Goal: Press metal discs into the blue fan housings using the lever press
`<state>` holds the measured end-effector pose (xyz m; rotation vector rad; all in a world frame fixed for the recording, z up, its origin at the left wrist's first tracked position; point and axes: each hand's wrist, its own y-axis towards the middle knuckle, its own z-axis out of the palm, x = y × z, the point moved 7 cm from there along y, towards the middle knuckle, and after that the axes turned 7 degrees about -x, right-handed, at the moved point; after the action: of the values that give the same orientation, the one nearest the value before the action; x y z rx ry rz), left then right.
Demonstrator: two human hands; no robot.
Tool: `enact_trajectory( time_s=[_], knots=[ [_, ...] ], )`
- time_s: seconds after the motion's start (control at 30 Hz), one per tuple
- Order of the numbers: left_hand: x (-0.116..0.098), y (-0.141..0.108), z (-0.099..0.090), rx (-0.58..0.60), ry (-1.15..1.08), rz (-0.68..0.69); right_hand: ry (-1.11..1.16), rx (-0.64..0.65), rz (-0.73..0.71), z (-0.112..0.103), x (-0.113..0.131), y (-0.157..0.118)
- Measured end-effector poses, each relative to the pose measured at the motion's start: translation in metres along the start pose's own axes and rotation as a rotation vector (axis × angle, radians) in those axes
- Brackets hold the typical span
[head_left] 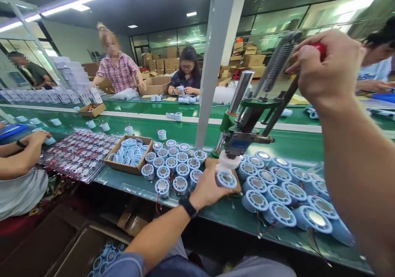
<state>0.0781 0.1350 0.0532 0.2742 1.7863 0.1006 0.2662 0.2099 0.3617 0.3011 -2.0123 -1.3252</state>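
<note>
My left hand (206,190), with a dark band at its wrist, is closed around a light blue round housing (227,180). The housing has a slotted ring and a silvery centre, and is tilted toward me. Just above and behind it is the white round pressing head (228,161) of a green hand press (243,139). Up at the right, my right hand (331,65) wraps around the red knob (321,50) on the press lever. A coil spring (277,69) runs beside the lever. Under the press lies a brown board (212,165), partly hidden by my left hand.
Similar blue housings with thin wires stand in groups left (171,162) and right (279,192) of the press. A cardboard box (125,168) holds blue rings (131,150). A grey post (210,71) rises behind. A co-worker's hands (35,139) are at far left; others sit across the belt.
</note>
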Motion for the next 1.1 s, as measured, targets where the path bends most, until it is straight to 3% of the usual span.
enact_trajectory(
  time_s=[0.1,0.2,0.23,0.3,0.33,0.43,0.53,0.63,0.7,0.8,0.97,1.1],
  knots=[
    [-0.022,-0.067,-0.035,0.03,0.175,0.044,-0.077,-0.055,-0.082,-0.02,0.015,-0.05],
    [-0.022,-0.117,-0.114,-0.184,0.293,0.017,0.008,-0.025,-0.027,-0.022,0.028,-0.155],
    [-0.016,-0.128,-0.148,-0.317,0.363,0.002,0.074,0.05,-0.011,-0.01,0.034,-0.196],
    [0.006,-0.14,-0.211,-0.532,0.514,-0.062,0.223,0.312,-0.118,0.032,0.058,-0.28],
    [0.021,-0.141,-0.236,-0.604,0.579,-0.112,0.228,0.386,-0.14,0.053,0.067,-0.315],
    [0.066,-0.136,-0.283,-0.704,0.68,-0.222,0.105,0.426,-0.192,0.104,0.086,-0.379],
    [0.087,-0.13,-0.295,-0.714,0.668,-0.223,0.001,0.401,-0.206,0.128,0.09,-0.396],
    [0.078,-0.122,-0.299,-0.677,0.67,-0.161,0.02,0.389,-0.21,0.129,0.085,-0.4],
    [0.058,-0.11,-0.307,-0.672,0.737,-0.072,0.065,0.364,-0.206,0.124,0.081,-0.402],
    [0.035,-0.07,-0.321,-0.572,0.866,0.028,0.137,0.324,-0.172,0.116,0.075,-0.404],
    [0.04,0.004,-0.344,-0.379,0.906,0.023,0.228,0.344,-0.088,0.101,0.065,-0.408],
    [0.041,0.025,-0.361,-0.297,0.922,0.002,0.209,0.325,0.007,0.07,0.043,-0.412]
  ],
)
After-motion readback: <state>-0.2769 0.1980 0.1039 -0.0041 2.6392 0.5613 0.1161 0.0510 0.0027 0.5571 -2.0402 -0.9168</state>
